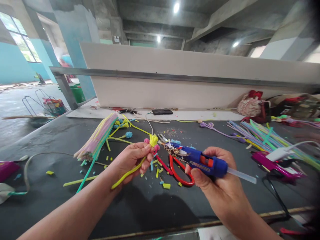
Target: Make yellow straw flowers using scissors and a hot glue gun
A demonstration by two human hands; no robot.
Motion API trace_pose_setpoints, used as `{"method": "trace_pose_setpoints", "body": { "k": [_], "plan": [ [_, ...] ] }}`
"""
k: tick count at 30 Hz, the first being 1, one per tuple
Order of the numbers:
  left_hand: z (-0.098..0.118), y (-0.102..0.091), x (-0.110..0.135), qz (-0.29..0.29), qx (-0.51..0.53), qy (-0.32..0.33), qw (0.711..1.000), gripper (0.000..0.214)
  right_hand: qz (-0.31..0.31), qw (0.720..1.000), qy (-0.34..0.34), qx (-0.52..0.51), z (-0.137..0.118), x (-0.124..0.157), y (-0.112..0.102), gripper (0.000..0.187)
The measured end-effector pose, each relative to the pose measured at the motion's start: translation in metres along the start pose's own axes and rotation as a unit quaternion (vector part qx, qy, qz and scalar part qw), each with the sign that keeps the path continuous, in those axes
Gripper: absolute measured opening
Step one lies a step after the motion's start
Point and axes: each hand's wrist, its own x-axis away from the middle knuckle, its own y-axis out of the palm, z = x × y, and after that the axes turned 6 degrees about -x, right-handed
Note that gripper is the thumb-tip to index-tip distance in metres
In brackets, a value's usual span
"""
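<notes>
My left hand [136, 156] pinches a yellow pipe cleaner flower [153, 140], its stem hanging down across my palm toward the wrist. Pink fluffy balls [156, 147] show right beside the yellow head. Wrapped around a blue hot glue gun [195, 155], my right hand [220, 176] holds it with the nozzle pointing left, close to the flower. A clear glue stick [242, 175] sticks out of the gun's back end. Residue clings around the nozzle. Below the gun lie red-handled scissors [182, 181], partly covered by it.
A bundle of pastel pipe cleaners [97, 140] lies at left, another [265, 136] at right. Short yellow and blue offcuts [166, 186] dot the dark tabletop [160, 213]. Behind are a phone [162, 112] and a white panel [175, 60]. A purple power strip [277, 165] with cables sits right.
</notes>
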Motion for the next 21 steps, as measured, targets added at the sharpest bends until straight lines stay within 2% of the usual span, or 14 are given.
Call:
{"method": "trace_pose_setpoints", "body": {
  "k": [7,16,21],
  "plan": [
    [-0.0030,0.0054,0.0001,0.028,-0.052,0.025,0.998,0.022,0.007,0.998,-0.035,0.060,0.0021,0.0007,0.0052,0.036],
    [-0.0035,0.0053,0.0021,0.034,-0.071,0.036,0.996,0.026,0.009,0.978,-0.135,0.161,-0.0018,0.0001,0.0090,0.025],
    [-0.0032,0.0053,0.0020,0.031,-0.083,0.031,0.996,0.026,0.024,0.976,-0.135,0.171,0.0006,0.0007,0.0100,0.027]
  ]
}}
